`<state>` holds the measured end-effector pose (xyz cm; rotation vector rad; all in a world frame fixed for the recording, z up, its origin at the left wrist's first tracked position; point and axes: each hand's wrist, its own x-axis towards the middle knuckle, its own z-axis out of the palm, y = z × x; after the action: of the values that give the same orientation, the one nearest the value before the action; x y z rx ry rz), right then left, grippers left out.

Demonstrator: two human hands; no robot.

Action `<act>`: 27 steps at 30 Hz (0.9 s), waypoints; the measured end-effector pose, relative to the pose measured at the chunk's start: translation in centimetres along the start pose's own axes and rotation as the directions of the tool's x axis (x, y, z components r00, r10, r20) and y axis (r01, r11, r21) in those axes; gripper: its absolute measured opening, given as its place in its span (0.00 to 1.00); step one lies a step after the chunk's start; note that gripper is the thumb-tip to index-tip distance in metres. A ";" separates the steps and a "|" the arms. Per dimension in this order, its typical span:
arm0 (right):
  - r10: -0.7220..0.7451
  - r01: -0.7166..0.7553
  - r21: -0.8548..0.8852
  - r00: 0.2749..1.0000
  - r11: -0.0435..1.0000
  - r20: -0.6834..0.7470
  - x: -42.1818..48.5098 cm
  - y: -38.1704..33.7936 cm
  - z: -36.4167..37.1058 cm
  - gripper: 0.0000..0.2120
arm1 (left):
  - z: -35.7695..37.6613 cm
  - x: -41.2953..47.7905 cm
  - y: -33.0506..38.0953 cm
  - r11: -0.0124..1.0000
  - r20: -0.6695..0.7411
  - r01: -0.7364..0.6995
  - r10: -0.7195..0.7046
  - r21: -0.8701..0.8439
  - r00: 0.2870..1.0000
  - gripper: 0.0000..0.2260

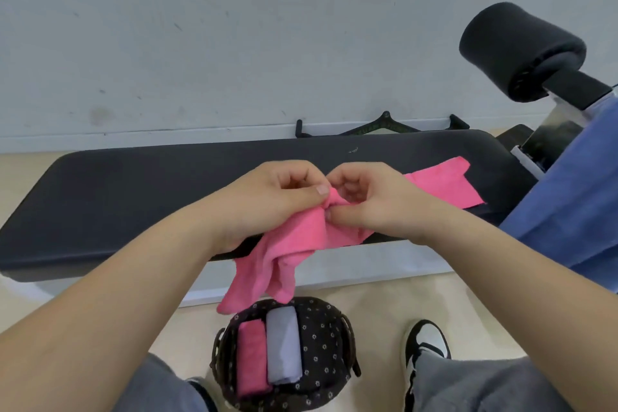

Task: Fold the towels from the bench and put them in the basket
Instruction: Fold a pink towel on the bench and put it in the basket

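Nearest you sat the basket (pixel 321 344); your left hand (pixel 277 197) and right hand (pixel 374 201) pinched the pink towel (pixel 294 244) together, probably to find an edge for folding.

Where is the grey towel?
In the head view, the grey towel lies folded in the dotted basket on the floor at bottom centre, just right of a folded pink towel, below the bench.

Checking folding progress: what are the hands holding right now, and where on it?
Left hand and right hand both pinch the pink towel at one bunched spot at its top; the rest hangs toward the basket.
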<state>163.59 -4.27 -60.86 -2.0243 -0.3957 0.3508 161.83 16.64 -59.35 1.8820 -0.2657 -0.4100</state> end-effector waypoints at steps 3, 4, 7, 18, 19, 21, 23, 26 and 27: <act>0.029 -0.029 -0.004 0.999 1.000 0.015 -0.4 -0.9 -0.5 0.12 | -0.4 0.2 0.2 0.994 -0.174 -0.099 0.105 0.047 0.979 0.07; 0.029 -0.029 0.024 1.000 0.999 0.008 -0.5 -1.2 -0.7 0.13 | -0.6 0.2 0.3 0.992 -0.201 -0.124 0.127 0.029 0.971 0.07; 0.034 -0.041 0.234 0.999 0.971 0.035 -1.5 -2.4 -1.0 0.15 | -0.6 -0.4 0.7 0.984 -0.170 -0.179 0.178 0.009 0.969 0.06; -0.063 -0.038 0.470 0.979 0.882 0.196 -3.6 -2.7 -1.2 0.11 | 0.4 -2.8 1.5 0.975 0.000 -0.220 0.220 0.024 0.975 0.05; -0.046 -0.072 0.461 0.970 0.884 0.238 -3.8 -2.8 -1.3 0.11 | 0.6 -3.2 1.7 0.975 0.015 -0.222 0.222 -0.001 0.975 0.05; 0.006 -0.146 0.385 0.940 0.911 0.341 -4.4 -2.9 -1.4 0.12 | 0.7 -4.0 2.0 0.972 0.069 -0.225 0.229 -0.067 0.971 0.06; 0.070 -0.200 0.250 0.891 0.947 0.448 -5.0 -2.8 -1.3 0.21 | 0.8 -4.6 2.2 0.968 0.118 -0.223 0.237 -0.116 0.964 0.04; 0.140 -0.186 0.080 0.908 0.979 0.395 -5.7 -2.6 -0.8 0.19 | 1.0 -5.0 2.0 0.975 0.124 -0.212 0.219 -0.067 0.968 0.04; 0.136 -0.152 0.027 0.940 0.988 0.313 -5.8 -2.6 -0.7 0.16 | 1.0 -5.1 1.9 0.977 0.115 -0.207 0.210 -0.040 0.971 0.05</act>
<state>158.33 -6.10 -57.78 -1.9555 -0.4269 0.7692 156.83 17.01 -57.08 1.7836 -0.5309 -0.3803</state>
